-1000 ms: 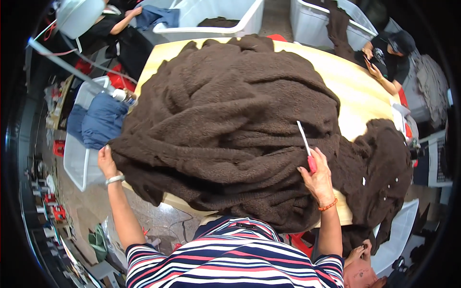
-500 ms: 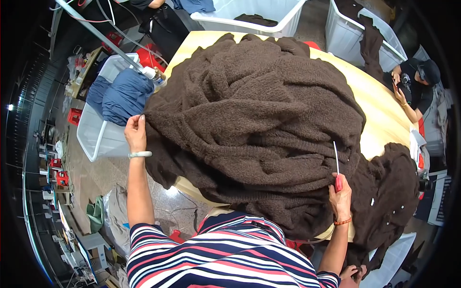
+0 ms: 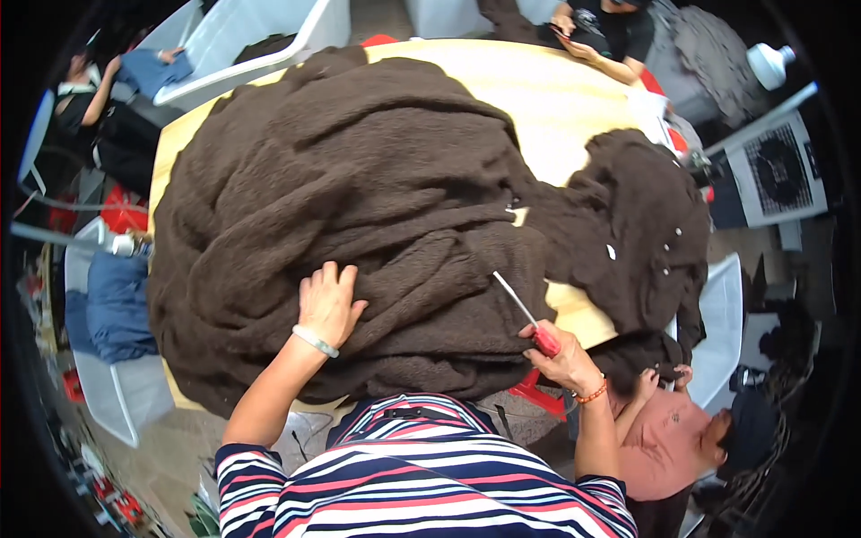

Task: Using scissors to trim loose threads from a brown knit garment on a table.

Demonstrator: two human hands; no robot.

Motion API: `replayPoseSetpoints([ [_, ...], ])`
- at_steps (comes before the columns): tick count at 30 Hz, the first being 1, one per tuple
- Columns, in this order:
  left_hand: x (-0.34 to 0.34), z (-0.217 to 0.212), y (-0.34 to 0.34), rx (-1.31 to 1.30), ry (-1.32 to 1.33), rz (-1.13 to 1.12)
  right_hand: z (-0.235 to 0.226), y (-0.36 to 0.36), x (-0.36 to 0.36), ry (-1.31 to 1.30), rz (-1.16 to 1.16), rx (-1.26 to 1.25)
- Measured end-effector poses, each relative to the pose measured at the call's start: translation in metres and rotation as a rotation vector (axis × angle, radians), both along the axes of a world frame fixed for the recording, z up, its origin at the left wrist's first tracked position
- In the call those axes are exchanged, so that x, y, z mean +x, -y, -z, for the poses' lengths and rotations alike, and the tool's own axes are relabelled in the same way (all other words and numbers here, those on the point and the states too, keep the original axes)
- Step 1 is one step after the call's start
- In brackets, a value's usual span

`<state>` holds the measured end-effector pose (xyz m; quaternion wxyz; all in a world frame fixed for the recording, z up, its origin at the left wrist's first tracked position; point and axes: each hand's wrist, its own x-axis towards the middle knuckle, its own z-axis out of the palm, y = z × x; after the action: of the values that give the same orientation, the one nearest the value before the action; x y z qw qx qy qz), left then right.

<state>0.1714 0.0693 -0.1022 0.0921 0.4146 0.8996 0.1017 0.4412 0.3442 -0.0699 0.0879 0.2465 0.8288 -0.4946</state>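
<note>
A big heap of dark brown knitted fabric [image 3: 359, 170] covers the left and middle of the pale wooden table [image 3: 547, 90]. My left hand [image 3: 328, 305] lies palm down on the near part of this heap, fingers stretched and thumb apart, pinching nothing. At the heap's near right edge, my right hand [image 3: 563, 357] is closed round the red handle of a screwdriver-like tool [image 3: 543, 339]. Its thin metal shaft points up and left over the brown cloth. Right of it lies a second brown knit pile [image 3: 628, 233] with small white bits on it.
Close on my right, a person in pink [image 3: 668, 439] handles dark cloth. Another person [image 3: 601, 36] holds a phone at the table's far right. A white bin [image 3: 121, 408] with blue cloth [image 3: 121, 305] stands left; a person in black [image 3: 112, 134] is far left.
My view has turned to the right. My left hand has let go of the heap's left edge and moved onto its near part. My right hand keeps the tool, now tilted left.
</note>
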Motion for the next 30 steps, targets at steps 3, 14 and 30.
replayPoseSetpoints([
  [3,-0.004,0.006,0.000,-0.069,0.188,-0.074,0.004,-0.001,0.024,0.118,0.098,-0.100],
  [14,-0.041,-0.115,0.057,1.059,0.473,-0.321,-0.001,-0.016,-0.030,-0.241,0.108,0.263],
  [30,-0.089,-0.074,0.129,0.797,0.577,-0.584,0.075,-0.025,-0.132,-0.253,-0.055,0.285],
])
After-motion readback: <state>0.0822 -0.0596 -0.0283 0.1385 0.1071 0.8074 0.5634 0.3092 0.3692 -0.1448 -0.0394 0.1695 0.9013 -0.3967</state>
